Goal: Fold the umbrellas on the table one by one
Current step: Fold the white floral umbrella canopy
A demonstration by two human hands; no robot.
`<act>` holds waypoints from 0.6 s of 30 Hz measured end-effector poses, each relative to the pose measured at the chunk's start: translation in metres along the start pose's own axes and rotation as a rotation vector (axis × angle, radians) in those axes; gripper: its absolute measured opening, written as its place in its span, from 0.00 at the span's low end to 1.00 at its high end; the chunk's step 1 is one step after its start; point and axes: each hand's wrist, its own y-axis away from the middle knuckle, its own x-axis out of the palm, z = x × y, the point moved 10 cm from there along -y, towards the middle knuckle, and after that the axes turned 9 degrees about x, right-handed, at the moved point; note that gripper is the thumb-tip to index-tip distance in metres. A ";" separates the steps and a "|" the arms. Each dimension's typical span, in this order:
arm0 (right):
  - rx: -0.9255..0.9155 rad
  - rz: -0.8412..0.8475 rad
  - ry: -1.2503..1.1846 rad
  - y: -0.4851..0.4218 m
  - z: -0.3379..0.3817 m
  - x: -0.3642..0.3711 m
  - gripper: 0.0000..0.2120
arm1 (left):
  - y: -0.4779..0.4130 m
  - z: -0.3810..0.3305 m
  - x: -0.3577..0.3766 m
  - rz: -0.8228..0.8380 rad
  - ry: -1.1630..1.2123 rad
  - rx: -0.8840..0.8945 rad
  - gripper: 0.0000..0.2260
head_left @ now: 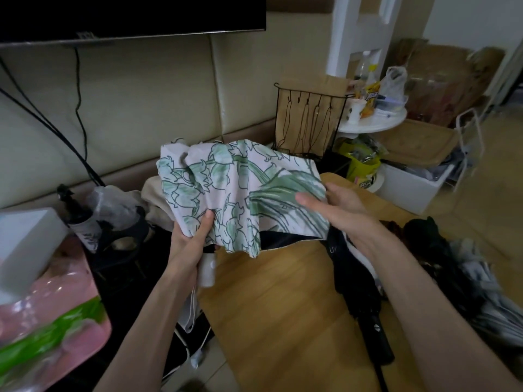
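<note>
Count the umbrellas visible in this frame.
2. A floral umbrella is held by the left hand and right hand above the table; a black umbrella lies folded on it, at right. The blurred dark heap at the right edge may hide more.

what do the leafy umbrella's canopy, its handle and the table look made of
Canopy: thin woven fabric, likely polyester, matte; it drapes and creases in soft folds. Handle: smooth white, probably plastic, slightly glossy. Table: wood or wood-look laminate; warm grain streaks, soft sheen.
</note>
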 end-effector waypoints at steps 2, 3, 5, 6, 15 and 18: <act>0.029 -0.054 0.026 -0.006 -0.008 -0.002 0.20 | 0.000 -0.001 -0.002 -0.010 -0.009 0.005 0.26; 0.028 -0.083 -0.002 -0.006 -0.010 -0.006 0.20 | -0.001 -0.002 -0.004 -0.020 -0.005 0.006 0.26; 0.028 -0.098 -0.088 -0.005 -0.011 -0.013 0.18 | -0.003 -0.003 -0.010 -0.047 0.006 0.004 0.26; 0.020 -0.091 -0.094 -0.003 -0.011 -0.016 0.17 | -0.003 -0.003 -0.012 -0.056 0.005 -0.001 0.27; -0.018 0.014 -0.035 0.004 -0.003 0.002 0.22 | -0.002 -0.003 -0.004 -0.027 0.051 0.008 0.28; -0.028 -0.108 -0.050 0.003 -0.001 -0.003 0.12 | -0.003 -0.002 -0.003 -0.006 0.044 0.020 0.31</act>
